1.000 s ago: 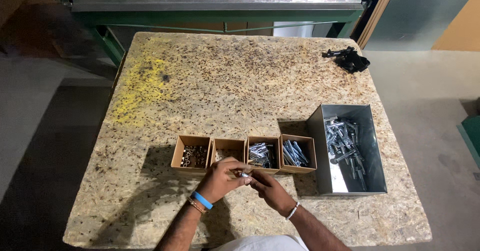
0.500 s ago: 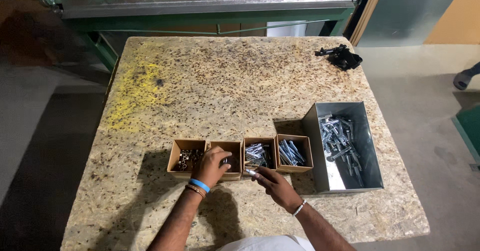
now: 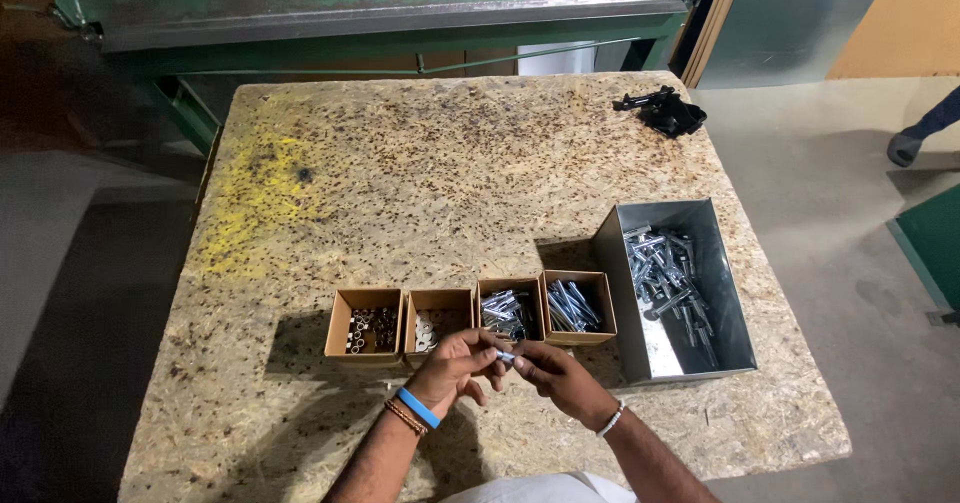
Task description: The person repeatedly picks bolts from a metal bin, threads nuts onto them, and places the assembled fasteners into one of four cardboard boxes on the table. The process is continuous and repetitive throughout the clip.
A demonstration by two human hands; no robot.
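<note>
Holding a small silvery metal bolt [image 3: 506, 356] between them, your left hand [image 3: 455, 366] and right hand [image 3: 560, 378] meet just above the near edge of the speckled pressed-wood tabletop [image 3: 440, 173]. Both pinch it with fingertips, so each hand is closed narrowly on the piece. Its long axis runs roughly left to right, one end toward each hand; neither hand is clearly the nearer.

Just beyond your knuckles sits a row of four small brown cardboard boxes. The leftmost box [image 3: 366, 325] holds dark little nuts, the second box [image 3: 437, 321] pale washers, the third box [image 3: 508, 312] and fourth box [image 3: 577, 307] shiny bolts. The bolt lies directly in front of the third box, near its front wall.

To the right stands a grey sheet-metal bin [image 3: 672, 288] of loose bolts. Far off at the tabletop's back right corner lies a black clamp-like tool [image 3: 663, 111].
</note>
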